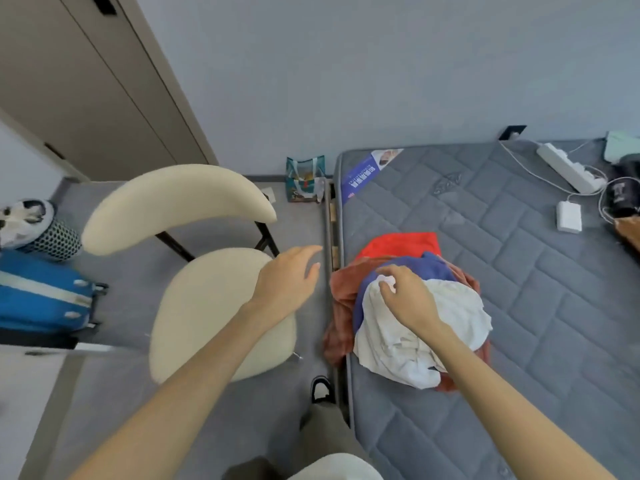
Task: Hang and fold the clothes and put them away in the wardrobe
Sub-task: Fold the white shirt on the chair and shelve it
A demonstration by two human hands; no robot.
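The white garment lies crumpled on top of the pile at the near-left edge of the mattress, over a blue one, a rust-brown one that spills off the side, and a red one behind. My right hand is on it, fingers and thumb curled into a pinch on a fold near its far end. My left hand hangs open and relaxed, holding nothing, between the cream chair and the bed. I judge this the very start: taking the first piece off the heap, nothing folded or hung yet. The next move calls for lifting the white one clear without dragging the blue along, with my left hand catching a second corner. The tall doors at far left, which I take for the wardrobe, look shut.
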